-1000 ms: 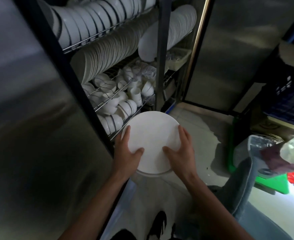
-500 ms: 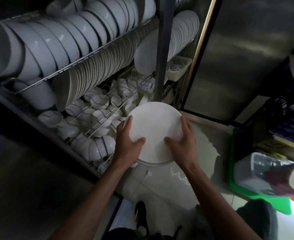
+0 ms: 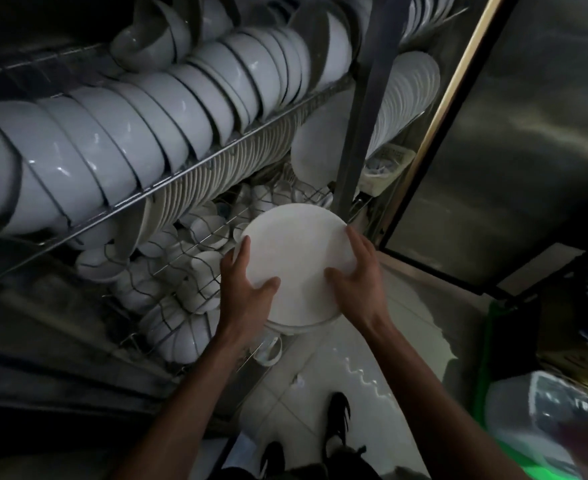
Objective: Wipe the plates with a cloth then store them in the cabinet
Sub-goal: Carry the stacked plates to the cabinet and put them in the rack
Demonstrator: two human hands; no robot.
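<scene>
Head view: round white plates (image 3: pixel 296 258), stacked.

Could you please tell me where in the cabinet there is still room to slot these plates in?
The top wire shelf is packed with white bowls, the bottom basket with small white cups. The upright white plate row looks full; a possible gap lies between it and the grey post.

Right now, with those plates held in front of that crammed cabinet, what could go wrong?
The stack of plates is held only at its edges by the left hand and right hand; a slip would probably drop it onto the tiled floor. The wire shelf below is crowded with cups, so pushing the stack in could knock them. The floor looks glossy, possibly wet.
</scene>
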